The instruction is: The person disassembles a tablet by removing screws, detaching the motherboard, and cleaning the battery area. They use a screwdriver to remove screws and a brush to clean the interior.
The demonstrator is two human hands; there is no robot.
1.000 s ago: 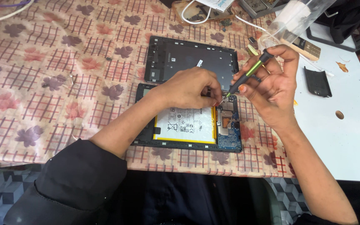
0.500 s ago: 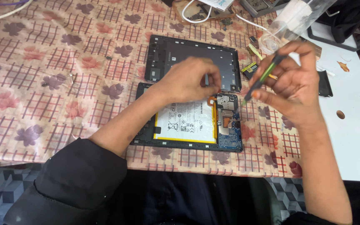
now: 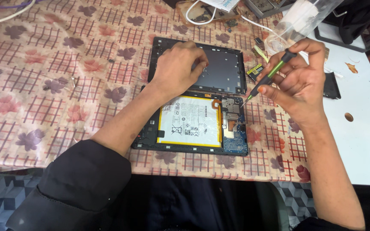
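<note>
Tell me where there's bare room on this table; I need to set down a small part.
Free: the flowered tablecloth left of the left hand, and the white surface right of the right hand. Crowded: the far edge around the cables and plastic bag, beyond the opened tablet.

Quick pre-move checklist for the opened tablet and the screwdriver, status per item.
1. Screwdriver gripped in the right hand: ok.
2. Tip clear of the circuit board: ok, it hovers just off the tablet's right edge.
3. Opened tablet lying flat on the patterned tablecloth: ok.
4. Left hand steadying the tablet: not ok, it rests on the separate back cover behind it.
5. Battery intact, uncovered: ok, no visible damage.
6. Loose screw held in the left fingertips: cannot tell, too small to see.
</note>
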